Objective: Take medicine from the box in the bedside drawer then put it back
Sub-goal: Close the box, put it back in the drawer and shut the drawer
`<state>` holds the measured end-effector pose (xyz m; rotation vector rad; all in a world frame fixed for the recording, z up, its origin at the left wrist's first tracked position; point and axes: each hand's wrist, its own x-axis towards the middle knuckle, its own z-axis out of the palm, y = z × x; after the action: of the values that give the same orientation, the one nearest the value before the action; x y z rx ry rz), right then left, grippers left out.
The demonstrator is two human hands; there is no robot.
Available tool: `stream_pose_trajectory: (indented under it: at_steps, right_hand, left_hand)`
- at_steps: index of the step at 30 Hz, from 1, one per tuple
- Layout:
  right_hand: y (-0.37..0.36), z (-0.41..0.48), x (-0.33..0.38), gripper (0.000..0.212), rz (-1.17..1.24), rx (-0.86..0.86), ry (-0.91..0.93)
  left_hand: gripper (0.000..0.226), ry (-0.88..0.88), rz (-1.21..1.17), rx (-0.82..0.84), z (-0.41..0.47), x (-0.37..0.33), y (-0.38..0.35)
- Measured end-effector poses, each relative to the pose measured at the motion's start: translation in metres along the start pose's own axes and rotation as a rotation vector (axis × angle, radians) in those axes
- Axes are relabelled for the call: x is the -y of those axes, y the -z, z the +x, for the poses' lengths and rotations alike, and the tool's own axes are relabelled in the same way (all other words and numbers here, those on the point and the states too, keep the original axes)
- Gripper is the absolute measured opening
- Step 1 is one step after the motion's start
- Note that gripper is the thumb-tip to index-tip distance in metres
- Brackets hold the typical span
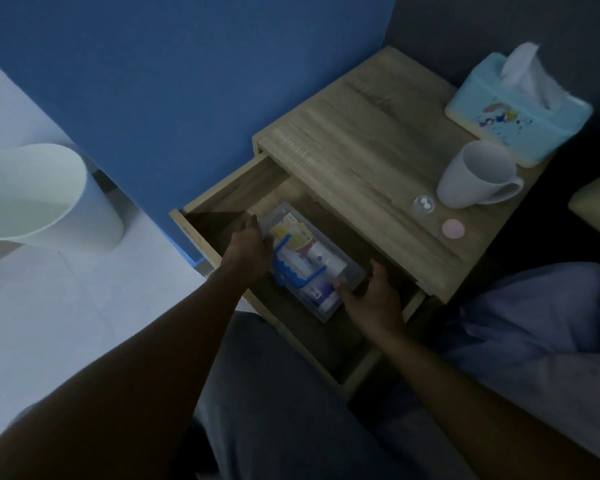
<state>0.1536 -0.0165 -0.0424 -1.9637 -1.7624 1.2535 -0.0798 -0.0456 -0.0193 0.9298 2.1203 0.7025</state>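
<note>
From the head view, the one view there is, the open bedside drawer (pixel 222 199) serves as the landmark: inside it, lying diagonally on the drawer floor, is a clear plastic medicine box (pixel 309 265) with a blue handle across its lid and packets and a small bottle showing through the walls. The left hand (pixel 253 245) is curled over the long side of the box nearest the drawer's left wall, its grip closed on that edge, while the right hand (pixel 371 294) meets the box's opposite near corner toward the drawer front, thumb on the lid rim and fingers spread; whether this grip has fully closed I cannot tell in the dim light. The box looks stiff and thin-walled, light even when filled, with smooth sides that may slip, and its loose contents would likely shift if tilted. Holding it level by both long sides seems soundest; the blue handle offers a single-hand hold, though how firmly the lid is latched cannot be seen. Beyond the drawer, on the nightstand surface (pixel 361 140), stand a white mug (pixel 478 174), a small clear dome with two white pills (pixel 424 204), a pink round cap (pixel 453 229) and a tissue box (pixel 513 112). Left of the drawer, on the floor, is a white bin (pixel 42 199).
</note>
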Motion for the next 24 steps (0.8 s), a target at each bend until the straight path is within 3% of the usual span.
stream_pose_trajectory:
  at_steps: [2,4,7,10,13,16,24]
  right_hand:
    - [0.01,-0.005,0.007,0.097,-0.089,-0.001,0.093]
    - [0.023,-0.01,0.014,0.093,-0.154,0.005,0.223]
    - [0.041,-0.01,0.026,0.068,-0.24,0.031,0.384]
    - [0.055,-0.004,0.035,0.052,-0.342,0.007,0.566]
    - [0.07,0.01,0.034,0.047,-0.454,-0.069,0.699]
    - [0.087,0.025,0.027,0.053,-0.592,-0.073,0.734]
    - [0.104,0.05,-0.003,0.062,-0.782,0.01,0.783]
  left_hand:
    - [0.053,-0.077,0.109,-0.043,-0.008,-0.004,0.005]
    - [0.062,-0.157,0.379,-0.116,-0.016,-0.005,0.014]
    - [0.074,-0.234,0.554,-0.286,-0.029,0.005,0.028]
    - [0.096,-0.178,0.402,-0.356,-0.043,0.021,0.039]
    - [0.116,-0.074,0.131,-0.238,-0.052,0.037,0.045]
    - [0.111,-0.053,-0.085,-0.172,-0.056,0.047,0.045]
    - [0.124,-0.077,-0.2,-0.117,-0.049,0.055,0.034]
